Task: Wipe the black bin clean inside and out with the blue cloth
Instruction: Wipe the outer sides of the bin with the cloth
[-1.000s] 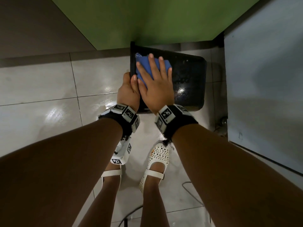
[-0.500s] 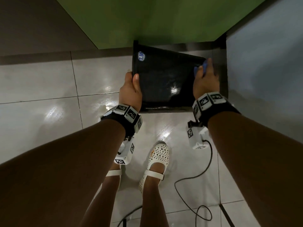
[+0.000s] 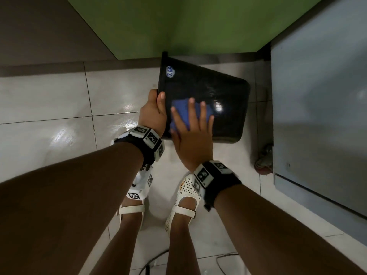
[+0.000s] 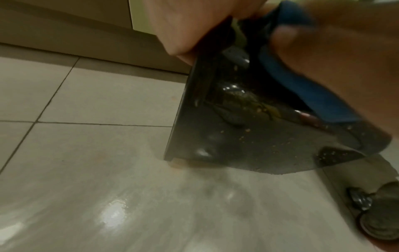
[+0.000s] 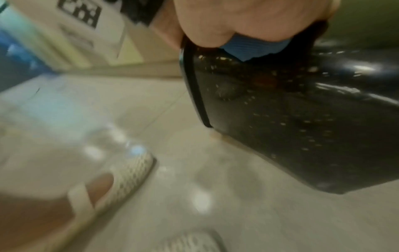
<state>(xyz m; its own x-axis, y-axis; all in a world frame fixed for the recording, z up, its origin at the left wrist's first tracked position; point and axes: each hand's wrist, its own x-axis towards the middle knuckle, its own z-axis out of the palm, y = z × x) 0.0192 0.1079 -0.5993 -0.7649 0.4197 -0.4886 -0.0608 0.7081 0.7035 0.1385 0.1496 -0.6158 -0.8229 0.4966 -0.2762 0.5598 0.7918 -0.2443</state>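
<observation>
The black bin (image 3: pixel 222 96) is tipped on its side above the tiled floor, its rim to the left and its base to the right. A round white price sticker (image 3: pixel 170 71) sits near the rim. My left hand (image 3: pixel 154 114) grips the rim, thumb on the outer wall. My right hand (image 3: pixel 191 124) lies flat with straight fingers on the blue cloth (image 3: pixel 178 108), pressing it against the upper outer wall near the rim. In the left wrist view the bin (image 4: pixel 248 133) shows crumbs and smears, with the cloth (image 4: pixel 319 95) above. The right wrist view shows the cloth (image 5: pixel 252 49) under my palm on the bin (image 5: pixel 302 119).
A green wall (image 3: pixel 178 22) rises just behind the bin. A grey cabinet (image 3: pixel 321 108) stands close on the right, with a caster wheel (image 3: pixel 264 161) at its foot. My feet in white shoes (image 3: pixel 184 197) are below the bin. A cable (image 3: pixel 151 264) lies on the floor.
My right hand moved with the cloth from the bin's far right side back to the left, onto the wall near the rim. The left hand kept its grip on the rim.
</observation>
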